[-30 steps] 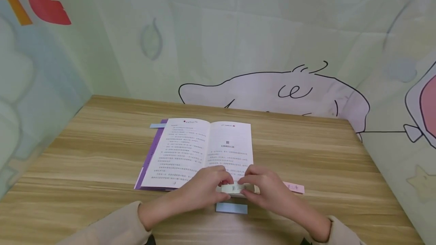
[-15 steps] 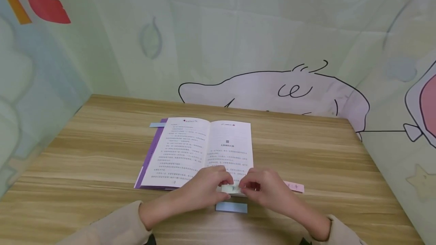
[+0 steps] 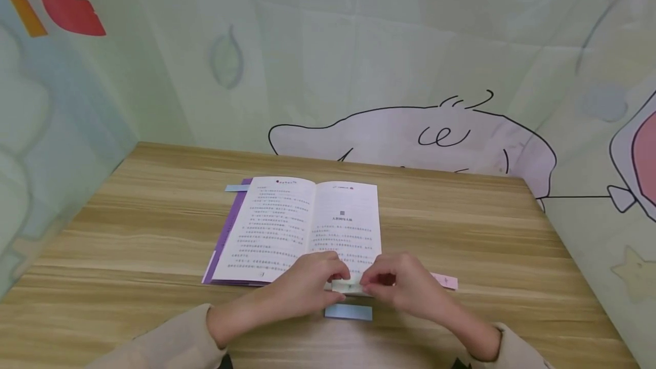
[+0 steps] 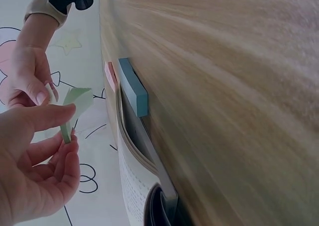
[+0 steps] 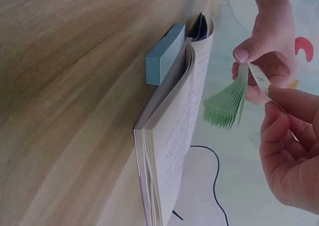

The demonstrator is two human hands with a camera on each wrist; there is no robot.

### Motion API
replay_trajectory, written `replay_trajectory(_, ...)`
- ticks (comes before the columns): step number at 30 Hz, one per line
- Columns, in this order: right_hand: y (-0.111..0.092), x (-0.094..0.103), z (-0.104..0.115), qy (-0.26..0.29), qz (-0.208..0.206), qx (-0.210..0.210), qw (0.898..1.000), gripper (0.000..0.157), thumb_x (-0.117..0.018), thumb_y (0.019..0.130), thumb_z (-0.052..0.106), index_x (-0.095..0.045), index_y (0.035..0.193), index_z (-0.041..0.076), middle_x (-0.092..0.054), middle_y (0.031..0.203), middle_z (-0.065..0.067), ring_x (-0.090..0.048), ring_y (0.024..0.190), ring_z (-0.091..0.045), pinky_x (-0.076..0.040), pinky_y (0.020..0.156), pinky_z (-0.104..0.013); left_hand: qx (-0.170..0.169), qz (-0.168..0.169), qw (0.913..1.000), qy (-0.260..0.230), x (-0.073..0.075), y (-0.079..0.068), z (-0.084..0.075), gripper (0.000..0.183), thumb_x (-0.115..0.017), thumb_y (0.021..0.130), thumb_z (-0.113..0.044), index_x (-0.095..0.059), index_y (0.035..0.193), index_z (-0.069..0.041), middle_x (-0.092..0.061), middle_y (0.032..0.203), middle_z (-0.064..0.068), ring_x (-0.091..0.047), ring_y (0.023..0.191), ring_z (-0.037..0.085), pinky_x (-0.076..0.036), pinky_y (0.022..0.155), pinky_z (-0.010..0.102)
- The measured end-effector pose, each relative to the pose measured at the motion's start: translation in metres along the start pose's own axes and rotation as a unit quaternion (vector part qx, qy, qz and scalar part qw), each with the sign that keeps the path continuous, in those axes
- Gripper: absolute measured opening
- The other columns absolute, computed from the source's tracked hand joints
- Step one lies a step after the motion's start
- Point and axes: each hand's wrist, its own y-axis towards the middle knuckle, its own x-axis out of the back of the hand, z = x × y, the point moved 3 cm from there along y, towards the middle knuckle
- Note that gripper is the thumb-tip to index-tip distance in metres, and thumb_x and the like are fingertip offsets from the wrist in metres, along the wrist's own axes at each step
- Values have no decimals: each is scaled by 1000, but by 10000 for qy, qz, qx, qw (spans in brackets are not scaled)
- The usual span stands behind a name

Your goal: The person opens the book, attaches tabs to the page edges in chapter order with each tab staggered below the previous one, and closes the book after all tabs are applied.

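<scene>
Blue tab [image 3: 236, 188] juts past the upper left edge of the book [image 3: 271, 232], which lies open on the table [image 3: 138, 215]. Left hand [image 3: 310, 278]: thumb and fingers pinch the green pad [image 5: 227, 106], held raised near the lower right page, leaves fanned. Blue pad [image 3: 348, 312] lies just in front of the book. Right hand [image 3: 405, 283]: thumb and fingertips pinch the end of the pad's written sheet [image 5: 260, 80]. Pink tab [image 3: 447, 281] lies right of the book, partly hidden by that hand.
</scene>
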Motion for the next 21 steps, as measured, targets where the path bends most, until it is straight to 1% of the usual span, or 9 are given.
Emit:
replay_trajectory(3,-1,3,0,278,119,-296,9991,9,-74,78,6,-72,79,15,-63,74,10,-55,66,-6,-51,57,-22,-37,-13,10000,-19,0,-1,0,18,-78,71,-12,-68,86,-9,-53,76,-8,-47,68,5,-40,62,16)
replay_trajectory(7,-2,11,-2,706,169,-740,9946,1,-73,81,13,-72,81,13,-64,74,5,-54,64,-8,-48,55,-21,102,128,9998,-94,-2,-2,1,18,-79,71,-12,-67,84,-9,-49,73,-10,-44,67,4,-39,59,15)
replay_trajectory(10,-1,18,-6,948,99,-893,9914,4,-73,81,14,-72,83,10,-64,75,2,-53,63,-9,-47,55,-20,215,315,9992,-113,-5,-5,1,19,-79,71,-14,-64,82,-9,-47,71,-11,-41,64,3,-37,56,14)
replay_trajectory(12,0,21,-9,1096,20,-963,9893,7,-73,80,13,-72,84,8,-64,74,-1,-54,63,-10,-47,55,-20,188,454,9988,-91,-9,-8,0,19,-79,71,-14,-64,81,-10,-47,71,-11,-40,63,2,-36,55,14)
replay_trajectory(16,1,26,-14,1365,-105,-1234,9829,12,-74,79,12,-71,86,2,-66,76,-6,-56,65,-12,-48,56,-21,71,890,9960,-34,-20,-17,-2,19,-79,70,-15,-68,86,-12,-51,75,-12,-42,64,0,-38,59,13)
replay_trajectory(18,2,27,-16,1438,-164,-1388,9797,15,-74,79,12,-71,87,0,-66,78,-8,-56,66,-14,-49,56,-22,30,1090,9940,1,-25,-21,-3,18,-79,70,-16,-68,84,-14,-51,75,-12,-42,64,-1,-38,60,13)
replay_trajectory(21,3,28,-20,1494,-235,-1563,9761,16,-75,78,12,-71,87,-1,-66,78,-9,-56,66,-14,-49,56,-22,-85,1244,9921,107,-30,-25,-3,17,-79,71,-16,-67,82,-14,-50,74,-12,-41,63,-1,-37,58,12)
